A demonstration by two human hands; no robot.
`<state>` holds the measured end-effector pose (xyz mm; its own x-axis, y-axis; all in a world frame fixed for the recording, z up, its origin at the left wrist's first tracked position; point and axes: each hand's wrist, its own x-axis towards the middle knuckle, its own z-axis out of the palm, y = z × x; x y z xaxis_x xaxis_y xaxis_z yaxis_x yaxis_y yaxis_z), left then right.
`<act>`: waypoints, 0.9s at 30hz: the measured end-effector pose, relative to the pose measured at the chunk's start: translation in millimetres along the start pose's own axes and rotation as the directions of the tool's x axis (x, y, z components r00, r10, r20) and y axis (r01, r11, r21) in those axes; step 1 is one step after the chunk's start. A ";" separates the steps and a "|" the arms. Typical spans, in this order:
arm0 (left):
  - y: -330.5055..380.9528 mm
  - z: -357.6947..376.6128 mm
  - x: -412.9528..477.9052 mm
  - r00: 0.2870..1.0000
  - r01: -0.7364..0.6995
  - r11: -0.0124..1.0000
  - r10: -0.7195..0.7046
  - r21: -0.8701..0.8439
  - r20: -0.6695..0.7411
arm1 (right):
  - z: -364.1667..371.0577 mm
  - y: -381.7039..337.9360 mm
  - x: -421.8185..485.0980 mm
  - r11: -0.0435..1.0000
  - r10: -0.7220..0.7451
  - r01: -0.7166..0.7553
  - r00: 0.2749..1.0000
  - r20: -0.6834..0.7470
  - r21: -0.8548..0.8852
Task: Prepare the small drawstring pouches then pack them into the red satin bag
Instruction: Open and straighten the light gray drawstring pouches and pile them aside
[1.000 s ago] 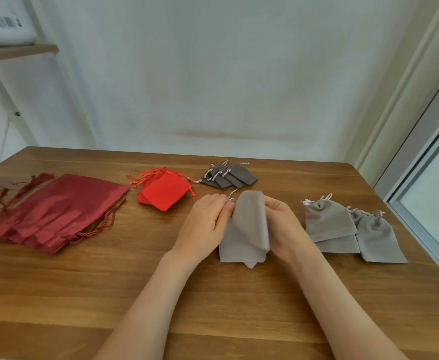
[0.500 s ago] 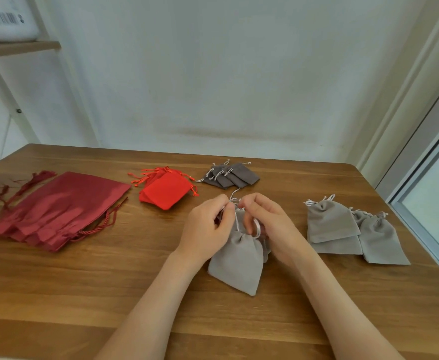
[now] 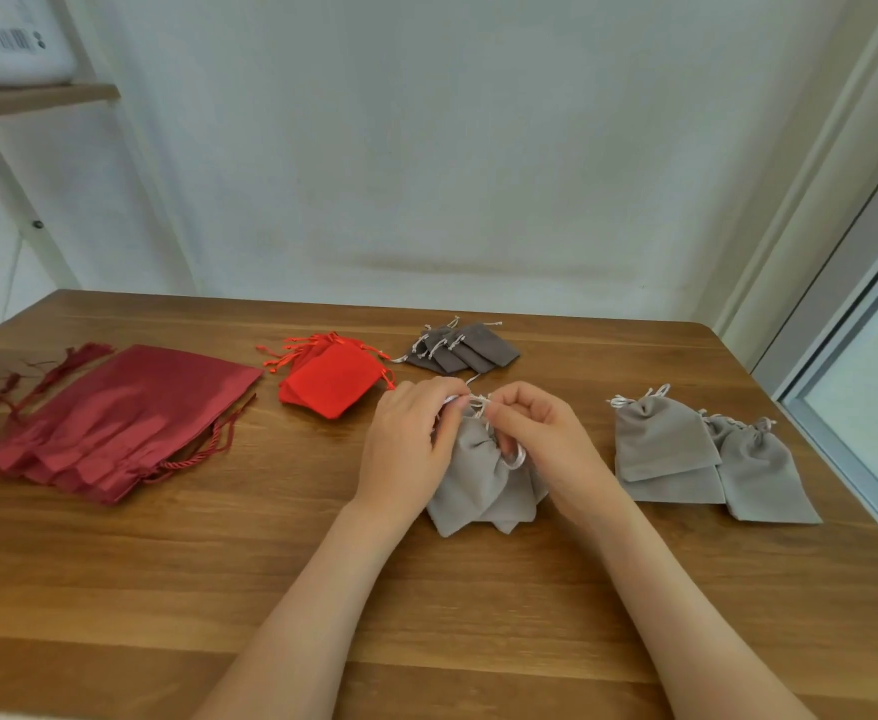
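Observation:
At the table's middle lies a light grey velvet pouch with its neck gathered. My left hand and my right hand sit at that neck, each pinching a pale drawstring of the pouch between curled fingers. More grey fabric shows beneath it. A stack of dark red satin bags lies flat at the left. Small bright red pouches and small dark grey pouches sit behind my hands. Three light grey pouches with drawn necks lie to the right.
The wooden table meets a white wall at the back. A window frame runs along the right edge. At the upper left a wooden shelf carries a white object.
The grey pouch, held up flat a second ago, now lies on the table with its neck cinched. Both hands have moved up to the drawstrings and drawn closer together.

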<state>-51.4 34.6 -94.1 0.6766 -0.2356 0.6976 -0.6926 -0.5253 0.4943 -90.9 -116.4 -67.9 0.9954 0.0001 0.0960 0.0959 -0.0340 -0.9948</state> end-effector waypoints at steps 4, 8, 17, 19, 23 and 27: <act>-2.1 3.7 0.1 0.990 0.029 1.000 -0.028 -0.003 0.135 | 0.8 1.6 0.6 0.996 0.022 -0.017 0.998 -0.058 0.084; 1.2 3.3 0.4 0.965 0.108 0.989 -0.079 -0.103 0.249 | 2.5 3.1 0.4 0.989 0.031 -0.028 0.999 -0.017 0.145; 13.4 0.4 2.5 0.933 0.321 0.894 -0.241 -0.313 0.268 | 10.5 1.7 -2.0 0.916 -0.004 -0.013 0.999 0.041 0.400; 15.2 -1.0 3.0 0.927 0.346 0.871 -0.257 -0.350 0.274 | 10.9 0.4 -1.6 0.877 0.002 -0.030 0.998 0.058 0.479; 17.9 -2.2 1.8 0.929 0.335 0.893 -0.260 -0.299 0.264 | 8.1 4.9 2.1 0.835 0.049 -0.071 0.997 0.055 0.545; 14.5 -0.6 -2.4 0.935 0.269 0.951 -0.220 -0.151 0.279 | 8.0 6.0 3.8 0.881 0.078 -0.083 0.996 0.029 0.465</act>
<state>-63.3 28.0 -88.3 0.8547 -0.3325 0.3988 -0.5145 -0.4393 0.7364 -86.6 -108.6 -73.8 0.9995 0.0266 0.0165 0.0033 0.4348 -0.9005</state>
